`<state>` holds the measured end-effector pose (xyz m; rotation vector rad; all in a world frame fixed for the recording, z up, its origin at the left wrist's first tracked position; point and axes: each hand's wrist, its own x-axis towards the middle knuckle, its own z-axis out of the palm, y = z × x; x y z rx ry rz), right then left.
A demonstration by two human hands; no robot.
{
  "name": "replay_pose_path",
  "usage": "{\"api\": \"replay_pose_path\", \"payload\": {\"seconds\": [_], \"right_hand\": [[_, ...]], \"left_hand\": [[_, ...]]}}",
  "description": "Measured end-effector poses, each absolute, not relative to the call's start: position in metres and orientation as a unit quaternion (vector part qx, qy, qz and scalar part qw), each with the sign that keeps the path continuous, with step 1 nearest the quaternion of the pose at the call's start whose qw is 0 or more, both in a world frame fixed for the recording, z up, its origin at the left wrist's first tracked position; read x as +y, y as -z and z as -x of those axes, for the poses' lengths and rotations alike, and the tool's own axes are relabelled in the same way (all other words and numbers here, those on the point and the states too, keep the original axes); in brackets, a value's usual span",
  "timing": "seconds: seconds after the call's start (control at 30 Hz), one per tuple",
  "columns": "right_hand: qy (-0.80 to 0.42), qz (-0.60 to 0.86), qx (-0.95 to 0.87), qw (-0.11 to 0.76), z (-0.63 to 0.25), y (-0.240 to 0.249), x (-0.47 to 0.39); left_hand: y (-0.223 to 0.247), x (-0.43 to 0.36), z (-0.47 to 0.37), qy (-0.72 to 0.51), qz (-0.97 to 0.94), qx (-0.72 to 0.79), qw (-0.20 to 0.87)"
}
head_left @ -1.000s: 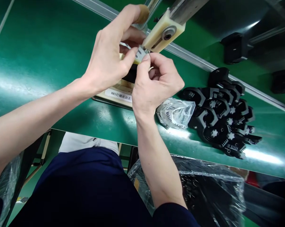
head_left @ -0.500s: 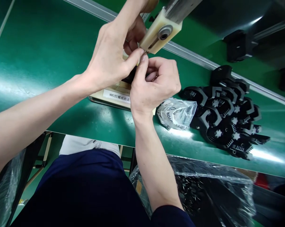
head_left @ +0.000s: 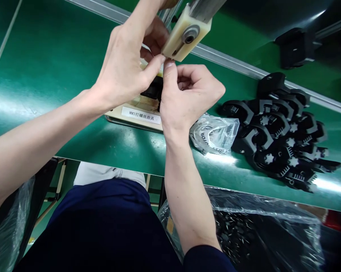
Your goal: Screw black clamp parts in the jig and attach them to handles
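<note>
My left hand [head_left: 125, 66] reaches in from the left, its thumb and fingers closed together at the lower end of a cream plastic block [head_left: 184, 37]. The block hangs tilted from a metal bar. Close beside it my right hand [head_left: 189, 92] pinches, thumb tip against bent fingers, just under the same block. Whatever lies between the fingertips is too small or hidden to make out. Below the hands sits a cream jig [head_left: 119, 116] with a white label [head_left: 142, 115], partly covered by them. A black part [head_left: 152, 88] shows on it between the hands.
Right of the jig a clear printed plastic bag [head_left: 214, 134] stands on the green table [head_left: 59, 71]. Beyond it lies a pile of black moulded parts [head_left: 280, 132]. A plastic-lined container [head_left: 272, 234] with small dark pieces stands below the table's front edge.
The view has shifted slightly. My right hand has turned a little, its knuckles swinging outward to the right, and more of the jig's label and black part shows. Both hands stay at the block's lower end.
</note>
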<state>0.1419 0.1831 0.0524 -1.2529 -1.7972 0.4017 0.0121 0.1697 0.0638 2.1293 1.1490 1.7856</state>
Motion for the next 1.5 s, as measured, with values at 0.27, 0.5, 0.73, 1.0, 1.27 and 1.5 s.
{"api": "replay_pose_path", "payload": {"seconds": [0.27,0.5,0.73,1.0,1.27,1.5], "right_hand": [[-0.175,0.548,-0.697,0.429,-0.135,-0.064,0.178],[-0.172,0.529,-0.682,0.475,-0.135,-0.065,0.179],[-0.173,0.495,-0.743,0.416,-0.145,-0.063,0.183],[-0.151,0.5,-0.744,0.417,-0.141,-0.064,0.18],[-0.136,0.498,-0.751,0.412,-0.141,-0.062,0.18],[-0.109,0.476,-0.77,0.411,-0.147,-0.059,0.185]], "left_hand": [[-0.064,0.173,-0.009,-0.577,-0.715,0.392,0.057],[-0.066,0.17,-0.013,-0.573,-0.699,0.428,0.027],[-0.065,0.171,-0.013,-0.585,-0.689,0.427,0.044],[-0.06,0.176,-0.011,-0.6,-0.706,0.376,0.008],[-0.063,0.176,-0.01,-0.583,-0.715,0.384,-0.003],[-0.067,0.175,-0.009,-0.577,-0.712,0.399,0.035]]}}
